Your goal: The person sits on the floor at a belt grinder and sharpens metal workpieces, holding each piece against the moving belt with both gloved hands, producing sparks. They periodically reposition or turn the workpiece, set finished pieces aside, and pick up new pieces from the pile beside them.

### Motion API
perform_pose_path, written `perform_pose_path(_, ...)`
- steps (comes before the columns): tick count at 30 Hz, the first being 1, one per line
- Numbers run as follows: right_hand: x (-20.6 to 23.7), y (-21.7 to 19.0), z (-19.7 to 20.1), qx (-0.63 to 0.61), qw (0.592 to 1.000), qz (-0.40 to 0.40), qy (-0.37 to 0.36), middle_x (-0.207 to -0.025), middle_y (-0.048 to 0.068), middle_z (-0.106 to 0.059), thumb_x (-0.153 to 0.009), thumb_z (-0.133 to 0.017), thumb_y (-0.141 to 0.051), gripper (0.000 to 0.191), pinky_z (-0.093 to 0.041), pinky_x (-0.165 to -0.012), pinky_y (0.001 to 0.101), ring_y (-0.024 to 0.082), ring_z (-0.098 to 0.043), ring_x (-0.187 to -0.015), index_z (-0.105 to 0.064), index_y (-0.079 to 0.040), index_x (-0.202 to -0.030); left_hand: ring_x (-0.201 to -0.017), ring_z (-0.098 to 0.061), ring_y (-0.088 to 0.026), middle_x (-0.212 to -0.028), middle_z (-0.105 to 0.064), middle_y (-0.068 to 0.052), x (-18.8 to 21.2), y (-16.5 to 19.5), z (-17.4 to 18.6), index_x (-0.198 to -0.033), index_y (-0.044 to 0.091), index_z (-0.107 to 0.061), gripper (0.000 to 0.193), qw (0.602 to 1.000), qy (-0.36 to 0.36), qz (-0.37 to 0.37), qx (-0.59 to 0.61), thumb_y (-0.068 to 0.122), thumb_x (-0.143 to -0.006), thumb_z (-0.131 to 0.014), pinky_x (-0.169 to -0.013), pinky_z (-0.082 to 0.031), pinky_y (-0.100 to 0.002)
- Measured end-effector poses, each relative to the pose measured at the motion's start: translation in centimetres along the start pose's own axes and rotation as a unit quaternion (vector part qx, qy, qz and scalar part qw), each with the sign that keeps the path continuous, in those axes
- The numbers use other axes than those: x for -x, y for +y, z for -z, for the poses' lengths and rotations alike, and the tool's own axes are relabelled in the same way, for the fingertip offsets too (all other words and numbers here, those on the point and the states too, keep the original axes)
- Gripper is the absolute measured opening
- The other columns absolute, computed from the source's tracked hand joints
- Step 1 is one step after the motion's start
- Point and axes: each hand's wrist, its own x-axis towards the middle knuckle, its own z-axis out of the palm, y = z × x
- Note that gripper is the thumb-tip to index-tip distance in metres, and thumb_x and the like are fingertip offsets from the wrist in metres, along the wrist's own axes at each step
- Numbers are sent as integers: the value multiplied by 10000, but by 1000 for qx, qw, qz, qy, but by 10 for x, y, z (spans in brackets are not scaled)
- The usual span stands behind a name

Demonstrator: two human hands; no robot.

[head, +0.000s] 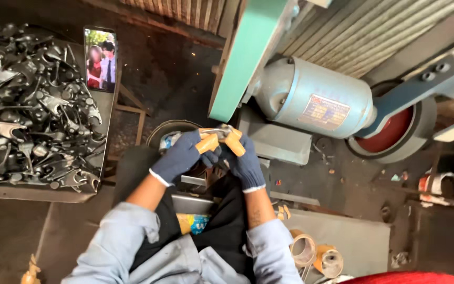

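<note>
Both my hands wear dark blue gloves with orange fingertips. My left hand (182, 155) and my right hand (245, 158) together grip a small metal part (220, 130), pressing it toward the lower end of a green sanding belt (248, 58) that runs up and away. Just right of the belt sits a pale blue electric motor (313, 94). How much of the part lies under my fingers cannot be made out.
A tray (22, 193) at the left is heaped with several dark forged metal parts (27, 100); a phone (100, 59) leans at its far right corner. A red wheel (390, 134) sits right of the motor. Tape rolls (316, 255) lie near my right elbow.
</note>
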Motion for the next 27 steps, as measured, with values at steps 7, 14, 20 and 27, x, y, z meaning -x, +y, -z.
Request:
perform_pose_path(7, -36, 18, 7, 143, 968, -12, 206, -906, 110, -738, -999, -682, -240, 339, -577, -669, 300, 183, -699, -753, -689, 82, -1104, -895, -690, -227, -989, -724, -124, -18, 10, 1, -1137, -12, -697, 314, 978, 116, -87, -148, 269, -1009, -643, -800, -528, -350)
perform_pose_path(14, -37, 23, 28, 87, 971, -17, 220, -874, 82, -716, -1018, -671, -243, 299, -567, -612, 294, 162, -678, -699, -666, 46, -1096, -963, -685, -351, -1050, -720, -183, -43, -22, -14, -1142, 46, -687, 292, 897, 232, -232, -295, 153, -890, -584, -834, -538, -414)
perform_pose_path(20, -25, 17, 38, 138, 963, -14, 232, -868, 99, -714, -1026, -634, -304, 340, -580, -565, 300, 166, -689, -660, -669, 23, -1112, -940, -670, -422, -957, -701, -222, -55, -39, -23, -1025, 40, -686, 223, 899, 235, -141, -342, 122, -835, -600, -791, -529, -478)
perform_pose_path(27, -20, 18, 30, 71, 959, 4, 274, -962, 106, -724, -1002, -632, -278, 311, -626, -668, 340, 197, -723, -779, -665, 1, -1136, -956, -660, -437, -1025, -690, -231, -53, -22, -23, -1100, 70, -695, 297, 908, 172, -116, -365, 158, -829, -613, -802, -538, -496)
